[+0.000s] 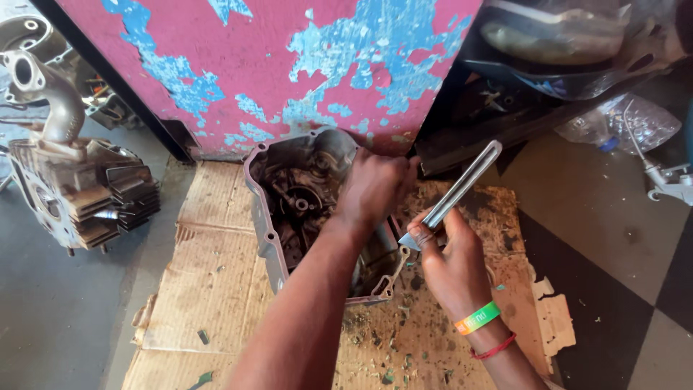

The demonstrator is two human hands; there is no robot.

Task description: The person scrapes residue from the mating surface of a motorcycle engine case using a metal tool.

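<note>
A grimy grey engine case cover lies open side up on a sheet of cardboard, tilted against a peeling pink and blue panel. My left hand reaches across it and grips its far right rim. Just right of the cover, my right hand is shut on a long flat metal scraper. The scraper's pointed tip sits at the cover's right edge and its handle angles up to the right. A green band and a red string circle my right wrist.
A finned engine cylinder block with a curved pipe stands on the grey floor at left. The pink panel blocks the back. Dark plastic parts, a clear bottle and a white fitting lie at right. Green flakes litter the cardboard.
</note>
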